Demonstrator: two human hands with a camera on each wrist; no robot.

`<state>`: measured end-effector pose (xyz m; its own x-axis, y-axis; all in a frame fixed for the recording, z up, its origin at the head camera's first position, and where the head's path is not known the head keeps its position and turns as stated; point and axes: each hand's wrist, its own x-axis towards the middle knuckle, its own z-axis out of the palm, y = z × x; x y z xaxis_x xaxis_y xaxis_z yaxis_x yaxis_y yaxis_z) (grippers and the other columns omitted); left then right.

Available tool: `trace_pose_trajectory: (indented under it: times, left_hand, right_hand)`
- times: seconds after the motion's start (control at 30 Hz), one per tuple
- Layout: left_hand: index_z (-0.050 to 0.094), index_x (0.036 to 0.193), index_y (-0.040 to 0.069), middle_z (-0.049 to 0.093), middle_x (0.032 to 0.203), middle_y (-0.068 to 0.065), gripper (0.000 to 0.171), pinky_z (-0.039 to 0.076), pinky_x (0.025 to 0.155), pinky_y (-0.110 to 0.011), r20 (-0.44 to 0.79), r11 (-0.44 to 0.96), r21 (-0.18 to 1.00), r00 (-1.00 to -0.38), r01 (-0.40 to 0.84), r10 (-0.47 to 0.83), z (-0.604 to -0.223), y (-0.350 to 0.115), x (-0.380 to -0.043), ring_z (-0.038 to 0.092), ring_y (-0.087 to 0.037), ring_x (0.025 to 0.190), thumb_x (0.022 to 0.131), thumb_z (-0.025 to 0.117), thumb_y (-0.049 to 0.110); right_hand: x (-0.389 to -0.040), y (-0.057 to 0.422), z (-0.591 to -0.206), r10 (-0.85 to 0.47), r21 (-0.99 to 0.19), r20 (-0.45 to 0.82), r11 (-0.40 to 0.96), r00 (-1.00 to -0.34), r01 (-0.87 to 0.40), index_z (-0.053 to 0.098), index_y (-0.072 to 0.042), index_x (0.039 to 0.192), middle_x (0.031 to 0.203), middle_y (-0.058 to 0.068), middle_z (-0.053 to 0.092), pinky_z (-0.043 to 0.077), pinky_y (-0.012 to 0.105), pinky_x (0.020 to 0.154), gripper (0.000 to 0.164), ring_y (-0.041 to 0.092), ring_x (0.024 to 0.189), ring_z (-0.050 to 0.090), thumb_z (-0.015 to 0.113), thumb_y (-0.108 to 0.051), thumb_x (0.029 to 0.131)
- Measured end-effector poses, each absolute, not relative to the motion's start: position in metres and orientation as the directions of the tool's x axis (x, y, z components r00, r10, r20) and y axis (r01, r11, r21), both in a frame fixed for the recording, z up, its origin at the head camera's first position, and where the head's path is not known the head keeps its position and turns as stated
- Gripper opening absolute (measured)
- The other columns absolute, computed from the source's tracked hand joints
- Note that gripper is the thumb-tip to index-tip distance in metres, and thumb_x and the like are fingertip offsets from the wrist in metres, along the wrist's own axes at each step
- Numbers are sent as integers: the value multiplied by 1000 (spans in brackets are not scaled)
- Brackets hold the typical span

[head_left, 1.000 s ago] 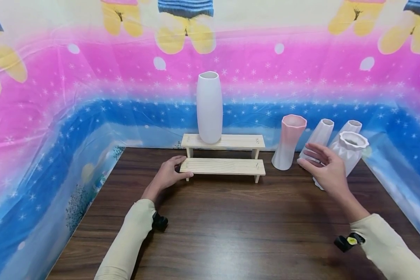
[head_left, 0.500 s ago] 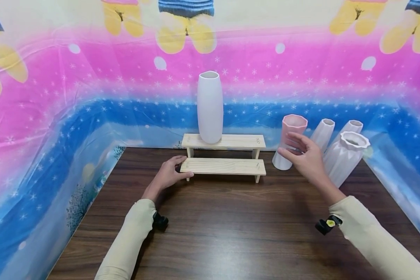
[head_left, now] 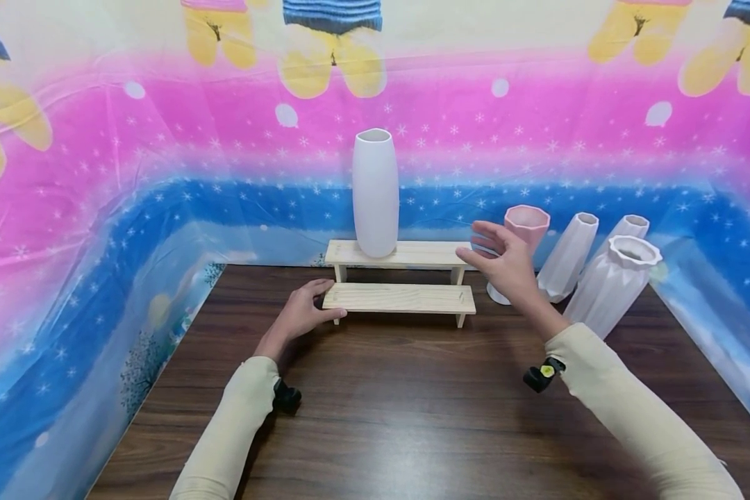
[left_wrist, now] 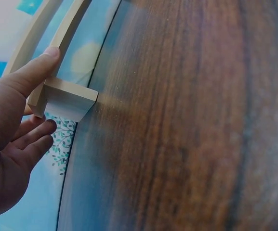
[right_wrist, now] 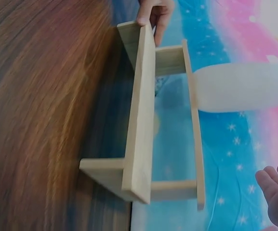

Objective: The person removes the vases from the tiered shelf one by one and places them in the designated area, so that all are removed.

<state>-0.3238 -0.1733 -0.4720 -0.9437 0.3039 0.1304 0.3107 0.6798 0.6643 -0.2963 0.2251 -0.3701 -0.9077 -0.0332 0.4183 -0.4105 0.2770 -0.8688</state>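
A two-tier wooden stand (head_left: pixel 400 298) stands at the back of the table, with a tall white vase (head_left: pixel 376 194) upright on its upper step. My left hand (head_left: pixel 301 310) holds the left end of the lower step. In the left wrist view the thumb (left_wrist: pixel 35 72) lies along the board's front edge and the other fingers are beyond its end. My right hand (head_left: pixel 503 267) is in the air by the upper step's right end, fingers loosely bent and holding nothing. It hides part of a pink-and-white vase (head_left: pixel 528 226) behind it.
To the right, two slim white vases, one nearer (head_left: pixel 569 257) and one farther back (head_left: pixel 635 223), stand by a white vase with a ruffled rim (head_left: pixel 615 292). A printed cloth (head_left: pixel 225 139) hangs behind the brown wooden table (head_left: pixel 387 410).
My right hand has moved left from beside the white vases, past the pink-and-white vase, to the stand's right end. The left hand, stand and tall vase have stayed put.
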Motion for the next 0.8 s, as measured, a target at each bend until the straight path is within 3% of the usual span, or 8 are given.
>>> trace_pose_trajectory:
  times: [0.23,0.6,0.8]
  left_hand:
    - [45,154,3,39,159,-22,85,44,111,-52,119,690,656,-945,305,304,-470,-173,-323,44,-40,142,87,82,42]
    - [47,152,1,41,157,-24,84,45,110,-54,136,695,640,-939,327,316,-468,-173,-325,46,-42,140,87,83,39]
    - [45,154,3,39,159,-24,85,45,109,-54,123,701,639,-942,317,313,-470,-172,-323,47,-42,140,88,82,42]
  right_hand:
    - [-308,202,-363,-73,-855,433,282,-898,-435,56,-9,146,147,12,57,49,48,107,66,31,133,58,83,-28,89]
    - [-333,177,-351,-84,-846,342,406,-936,-345,51,-23,152,152,4,53,53,46,102,89,29,133,58,81,-64,78]
    - [-347,166,-341,-87,-805,373,464,-924,-369,48,-18,154,152,8,53,53,49,102,94,33,132,58,82,-63,78]
